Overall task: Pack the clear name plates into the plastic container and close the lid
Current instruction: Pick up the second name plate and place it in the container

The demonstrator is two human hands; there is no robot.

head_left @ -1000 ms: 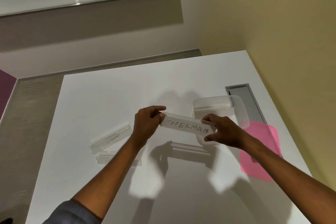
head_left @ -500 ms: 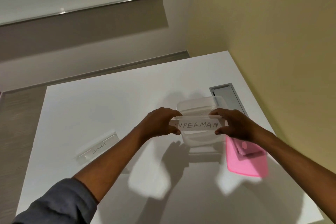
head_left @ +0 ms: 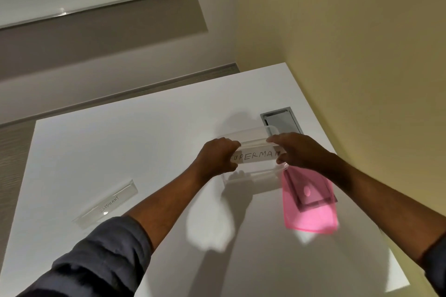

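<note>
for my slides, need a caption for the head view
Both hands, left and right, lower the SUPERMAN name plate over the clear container.

SUPERMAN name plate (head_left: 255, 157): clear, hand-lettered, held level over the open clear plastic container (head_left: 251, 179) near the desk's right edge. Pink lid (head_left: 311, 210) flat on desk, just right of and nearer than container. ELEPHANT name plate (head_left: 108, 204) lying angled toward the desk's left edge
</note>
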